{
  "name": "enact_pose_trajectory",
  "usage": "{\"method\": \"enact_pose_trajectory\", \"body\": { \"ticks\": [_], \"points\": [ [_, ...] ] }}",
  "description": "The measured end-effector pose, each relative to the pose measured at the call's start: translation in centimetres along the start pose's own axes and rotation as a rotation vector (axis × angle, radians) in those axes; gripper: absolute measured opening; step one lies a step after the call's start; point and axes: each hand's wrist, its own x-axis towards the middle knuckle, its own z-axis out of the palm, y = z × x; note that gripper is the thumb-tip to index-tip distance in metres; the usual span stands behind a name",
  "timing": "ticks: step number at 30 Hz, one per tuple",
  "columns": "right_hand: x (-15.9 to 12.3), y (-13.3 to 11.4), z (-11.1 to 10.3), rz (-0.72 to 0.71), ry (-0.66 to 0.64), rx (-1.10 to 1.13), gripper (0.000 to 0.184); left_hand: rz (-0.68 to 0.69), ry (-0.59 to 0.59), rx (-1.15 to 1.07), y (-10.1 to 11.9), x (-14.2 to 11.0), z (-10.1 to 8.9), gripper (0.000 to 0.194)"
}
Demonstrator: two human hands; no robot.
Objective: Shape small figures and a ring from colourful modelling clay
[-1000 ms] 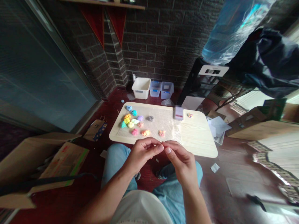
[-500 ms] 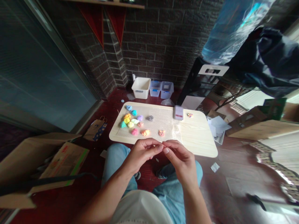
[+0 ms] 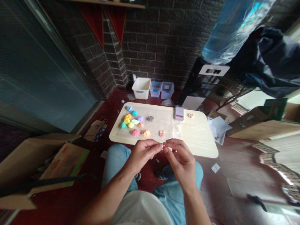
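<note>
A tiny orange-red bit of modelling clay (image 3: 164,145) sits between the fingertips of both hands, mostly covered by them. My left hand (image 3: 146,153) is closed, with thumb and index finger pinching the bit. From the other side, the thumb and index finger of my right hand (image 3: 181,157) close on it too. Just beyond the fingers lies a pinkish animal face of clay (image 3: 162,133), with small ears. To its left are an orange-yellow clay lump (image 3: 145,133) and a pink one (image 3: 134,132). Both hands hang over the near edge of the low table (image 3: 199,137).
Several coloured clay lumps, among them a purple one (image 3: 140,118) and a grey one (image 3: 151,118), lie on bubble wrap (image 3: 161,114). A box (image 3: 179,113) and a multicoloured cluster (image 3: 190,115) are farther right. Plastic bins (image 3: 142,89) and a water dispenser (image 3: 194,84) stand behind.
My right hand's fingers have shifted slightly and parted a little from the left fingertips, so the orange-red bit shows more. My left hand is nearly still.
</note>
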Motion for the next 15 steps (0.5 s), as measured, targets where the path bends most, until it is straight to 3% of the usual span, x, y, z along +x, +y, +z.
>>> {"method": "enact_pose_trajectory", "body": {
  "ticks": [4, 10, 15],
  "points": [
    [0.1, 0.6, -0.2, 0.071, 0.019, 0.016, 0.007, -0.045, -0.021, -0.013, -0.5, 0.8, 0.3, 0.035],
    [0.7, 3.7, -0.8, 0.413, 0.114, 0.325, 0.019, -0.132, 0.05, -0.038, -2.6, 3.6, 0.1, 0.042],
    [1.1, 5.2, -1.1, 0.472, 0.057, 0.447, 0.018, -0.112, 0.03, -0.106, -3.2, 4.4, 0.6, 0.04]
  ]
}}
